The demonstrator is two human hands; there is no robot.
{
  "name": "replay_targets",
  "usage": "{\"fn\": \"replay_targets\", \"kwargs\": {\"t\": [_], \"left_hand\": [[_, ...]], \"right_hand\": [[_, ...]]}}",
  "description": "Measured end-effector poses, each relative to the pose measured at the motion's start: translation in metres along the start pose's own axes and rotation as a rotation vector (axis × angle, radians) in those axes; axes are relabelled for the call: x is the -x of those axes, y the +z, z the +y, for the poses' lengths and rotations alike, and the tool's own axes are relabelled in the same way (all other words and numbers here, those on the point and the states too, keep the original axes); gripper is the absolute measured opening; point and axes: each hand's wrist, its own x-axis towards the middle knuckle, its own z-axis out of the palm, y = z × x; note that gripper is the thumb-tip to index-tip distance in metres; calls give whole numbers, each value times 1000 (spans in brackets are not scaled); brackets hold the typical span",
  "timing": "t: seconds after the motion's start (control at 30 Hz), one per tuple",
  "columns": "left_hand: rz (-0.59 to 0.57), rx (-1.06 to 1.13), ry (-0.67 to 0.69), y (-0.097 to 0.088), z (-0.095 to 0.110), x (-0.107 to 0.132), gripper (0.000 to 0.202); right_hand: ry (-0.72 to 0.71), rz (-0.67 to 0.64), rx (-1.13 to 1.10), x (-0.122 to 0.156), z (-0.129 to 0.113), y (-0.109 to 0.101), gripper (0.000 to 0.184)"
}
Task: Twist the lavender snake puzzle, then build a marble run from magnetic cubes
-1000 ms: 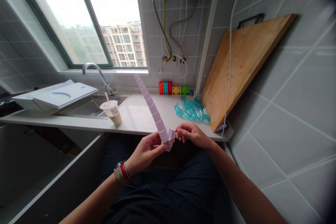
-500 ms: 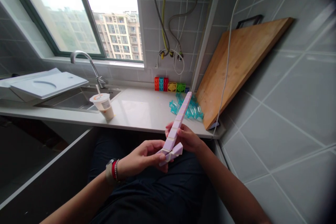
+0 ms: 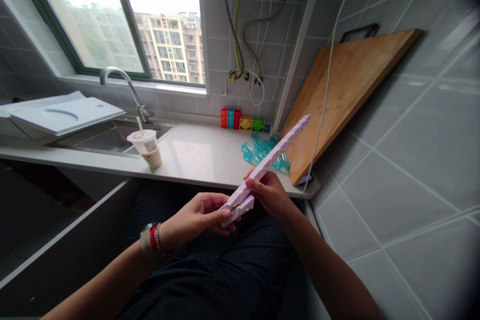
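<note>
A pale purple snake twist puzzle (image 3: 272, 156), made of jointed wedge segments, lies in both hands above my lap. Its long straight part slants up to the right over the counter's edge, and a short end is folded back alongside the lower part. My left hand (image 3: 204, 216) grips the folded lower end, thumb on top and the other fingers partly hidden beneath. Higher up, my right hand (image 3: 270, 194) pinches the straight part close to the tip of the folded piece. Some of its fingers are hidden behind the puzzle.
On the white counter (image 3: 195, 157) are a lidded drink cup with straw (image 3: 150, 150), crumpled turquoise plastic (image 3: 258, 147) and colourful plastic blocks (image 3: 243, 122). A wooden board (image 3: 337, 85) leans on the right wall behind a hanging white cable (image 3: 325, 90). The sink (image 3: 112, 140) lies left.
The puzzle's long part has swung to the right and tilts more. Its folded short end now lies closer along the long part. Both hands keep hold, and the left has shifted slightly left.
</note>
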Motion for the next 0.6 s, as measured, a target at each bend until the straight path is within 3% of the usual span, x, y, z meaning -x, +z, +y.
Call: {"fn": "replay_targets", "kwargs": {"t": [0.23, 0.43, 0.6], "left_hand": [[156, -121, 65, 1, -7, -5, 44], [95, -170, 64, 3, -3, -9, 45], [122, -217, 90, 8, -2, -25, 45]], "right_hand": [[-167, 121, 381, 8, -17, 1, 40], [-86, 48, 263, 7, -13, 1, 43], [-105, 24, 245, 8, -8, 9, 41]]}}
